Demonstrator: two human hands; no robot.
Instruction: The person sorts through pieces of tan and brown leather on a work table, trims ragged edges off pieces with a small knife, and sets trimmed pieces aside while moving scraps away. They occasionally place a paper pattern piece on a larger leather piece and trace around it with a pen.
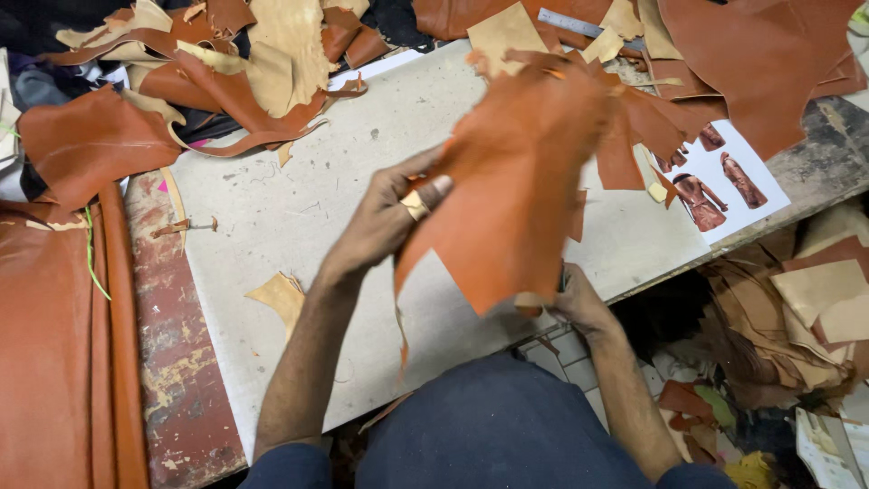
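Between both hands — left hand (385, 222), right hand (579, 303) — hangs the leather piece (516, 181).

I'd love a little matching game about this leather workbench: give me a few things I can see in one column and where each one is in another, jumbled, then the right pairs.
Things:
1. Large orange-brown leather piece
2. Metal ruler
3. White sheet printed with coat pictures
4. Small tan leather offcut

Places:
A. On the grey board, just left of the left forearm
B. Held up between the left hand and the right hand
C. At the table's right edge
D. At the far side, half under leather scraps

Pairs: 1-B, 2-D, 3-C, 4-A
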